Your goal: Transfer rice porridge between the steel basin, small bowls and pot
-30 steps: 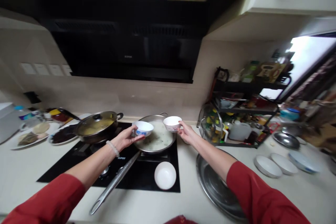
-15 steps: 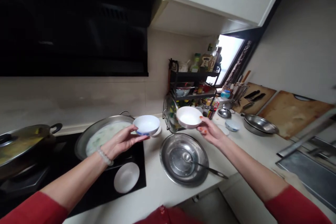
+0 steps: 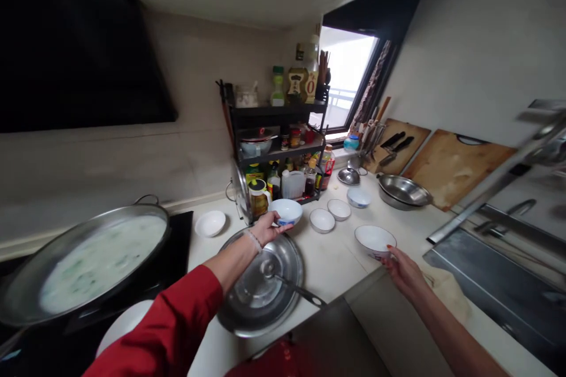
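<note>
My left hand (image 3: pixel 268 230) grips a small white bowl with blue decoration (image 3: pixel 287 212) by its near side, thumb at the rim and fingers beneath. It is held over the far edge of a wide steel basin (image 3: pixel 292 259). A ladle (image 3: pixel 294 288) lies in that basin, its dark handle across the near rim. Farther right, my right hand (image 3: pixel 402 268) pinches another white bowl (image 3: pixel 375 239) at its right edge, by the counter's front edge. Whether this bowl touches the counter I cannot tell. Two small white bowls (image 3: pixel 322 221) (image 3: pixel 339 210) stand between the hands, farther back.
A large pan of white soup (image 3: pixel 106 259) sits on the stove at left. A white dish (image 3: pixel 210 224) lies beside it. Behind stands a black condiment rack (image 3: pixel 280 156). Steel pans (image 3: pixel 404 190), cutting boards (image 3: pixel 460 162) and a sink (image 3: pixel 495 283) are at right.
The view has turned right. Both hands have moved right with their bowls, and the right hand's bowl is now lower, near the counter's front. The soup pan has shifted left in view.
</note>
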### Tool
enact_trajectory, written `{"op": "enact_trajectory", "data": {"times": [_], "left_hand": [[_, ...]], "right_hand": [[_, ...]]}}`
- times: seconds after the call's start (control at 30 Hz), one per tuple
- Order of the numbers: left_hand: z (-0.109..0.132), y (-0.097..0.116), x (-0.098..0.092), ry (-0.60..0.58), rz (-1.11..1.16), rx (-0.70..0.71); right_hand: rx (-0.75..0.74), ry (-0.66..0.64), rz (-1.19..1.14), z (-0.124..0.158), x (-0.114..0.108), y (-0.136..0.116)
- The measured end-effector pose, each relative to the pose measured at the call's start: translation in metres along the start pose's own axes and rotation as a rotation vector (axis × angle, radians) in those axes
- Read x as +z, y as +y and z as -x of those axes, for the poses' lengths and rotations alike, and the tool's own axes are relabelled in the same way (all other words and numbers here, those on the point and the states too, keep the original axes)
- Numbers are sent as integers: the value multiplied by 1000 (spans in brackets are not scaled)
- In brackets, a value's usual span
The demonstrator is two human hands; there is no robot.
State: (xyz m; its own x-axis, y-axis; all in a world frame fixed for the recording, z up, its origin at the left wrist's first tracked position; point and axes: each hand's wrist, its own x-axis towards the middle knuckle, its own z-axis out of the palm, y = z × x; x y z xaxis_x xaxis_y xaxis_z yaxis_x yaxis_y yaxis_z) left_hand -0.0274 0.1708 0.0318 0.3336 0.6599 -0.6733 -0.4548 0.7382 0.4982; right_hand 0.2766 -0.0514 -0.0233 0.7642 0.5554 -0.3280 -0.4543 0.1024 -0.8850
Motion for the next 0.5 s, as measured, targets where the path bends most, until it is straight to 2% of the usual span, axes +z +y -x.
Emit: {"op": "enact_trajectory", "data": {"times": [0.07,0.17,0.33,0.5], "left_hand": [[-22,-17,15,62,-9,12],[-48,-33,30,146,-23,30],[-79,-49,44,247,-38,69],[-100,-63,45,293,-37,98]], "right_hand": [[19,39,-5,-20,-16,9],[43,58,-5,-46,-27,21],[54,79,-39,-87,-26,38],[77,55,-44,-118,-22,46]]}}
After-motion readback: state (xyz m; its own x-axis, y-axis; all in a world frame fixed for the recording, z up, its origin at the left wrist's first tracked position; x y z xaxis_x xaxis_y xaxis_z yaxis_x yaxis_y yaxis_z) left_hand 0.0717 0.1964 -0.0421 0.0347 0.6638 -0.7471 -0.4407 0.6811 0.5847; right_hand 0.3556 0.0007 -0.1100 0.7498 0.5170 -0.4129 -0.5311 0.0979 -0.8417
